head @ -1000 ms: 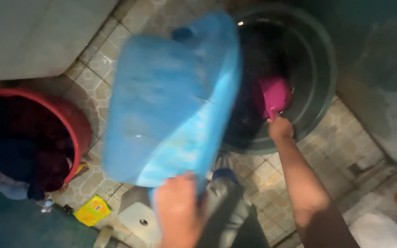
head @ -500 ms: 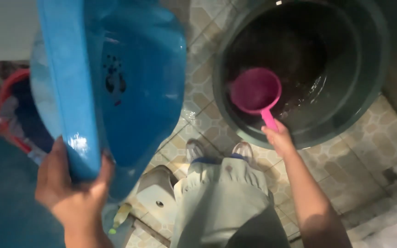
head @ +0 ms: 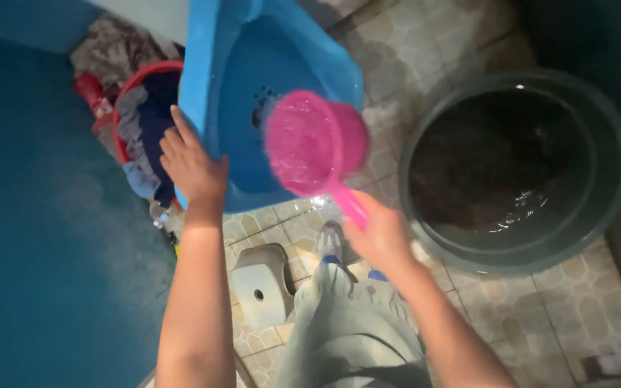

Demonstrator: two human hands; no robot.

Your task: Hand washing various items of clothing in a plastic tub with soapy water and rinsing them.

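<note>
My left hand (head: 192, 167) grips the rim of a blue plastic basin (head: 242, 79), which is tilted with its inside facing me. My right hand (head: 381, 237) holds the handle of a pink dipper (head: 313, 142), raised over the basin's lower part. A large dark green tub (head: 598, 215) with dark water stands on the tiled floor to the right. My legs in grey trousers (head: 350, 323) are below.
A red bucket (head: 140, 77) full of dark clothes stands behind the basin at the left. A small white stool (head: 260, 287) sits by my feet. A dark teal surface (head: 37, 237) fills the left side. Beige patterned tiles (head: 569, 309) cover the floor.
The pink dipper has come out of the green tub and moved left to the blue basin. The basin has shifted right and turned more toward me.
</note>
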